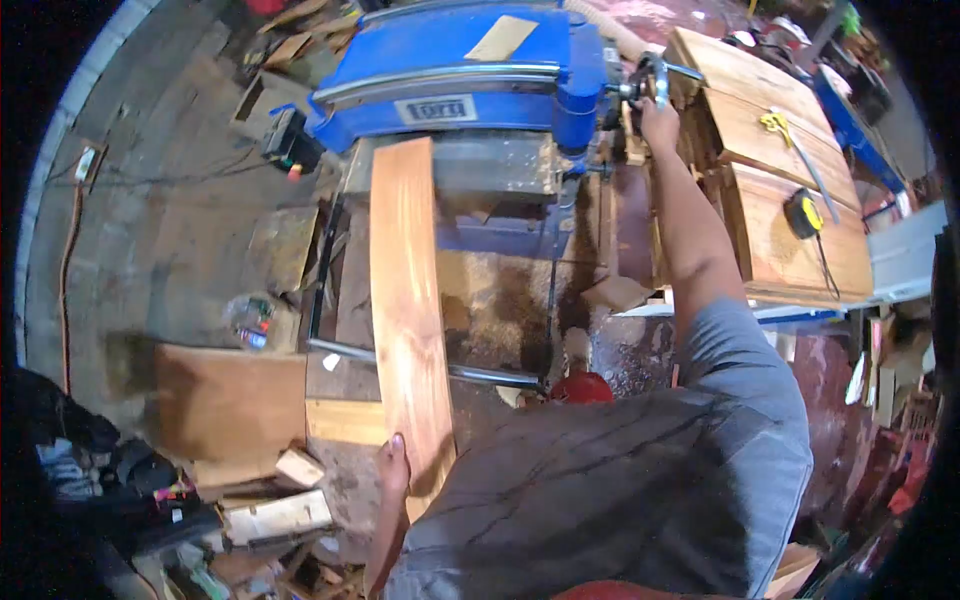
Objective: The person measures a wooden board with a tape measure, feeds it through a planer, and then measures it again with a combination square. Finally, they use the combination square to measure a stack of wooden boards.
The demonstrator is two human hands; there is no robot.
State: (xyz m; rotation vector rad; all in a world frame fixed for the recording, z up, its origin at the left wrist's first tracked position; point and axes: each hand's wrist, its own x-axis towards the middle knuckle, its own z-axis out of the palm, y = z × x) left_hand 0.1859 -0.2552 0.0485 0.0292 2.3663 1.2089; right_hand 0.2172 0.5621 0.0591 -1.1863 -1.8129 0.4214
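A long wooden board [408, 290] lies with its far end on the metal bed [490, 160] of a blue thickness planer [440, 90]. My left hand [394, 464] grips the board's left edge near its close end, with the thumb on top. The fingers beneath are hidden. Stretched far forward, my right hand [658, 125] is closed on the handwheel [655, 75] at the planer's right side. A thin scrap of wood [502, 38] rests on top of the machine.
Stacked boards [800, 235] at the right carry a tape measure [803, 214] and a yellow-handled tool [778, 124]. A metal roller bar [490, 376] crosses under the board. Offcuts [280, 515] litter the lower left floor, and a cord [70, 270] runs along the far left.
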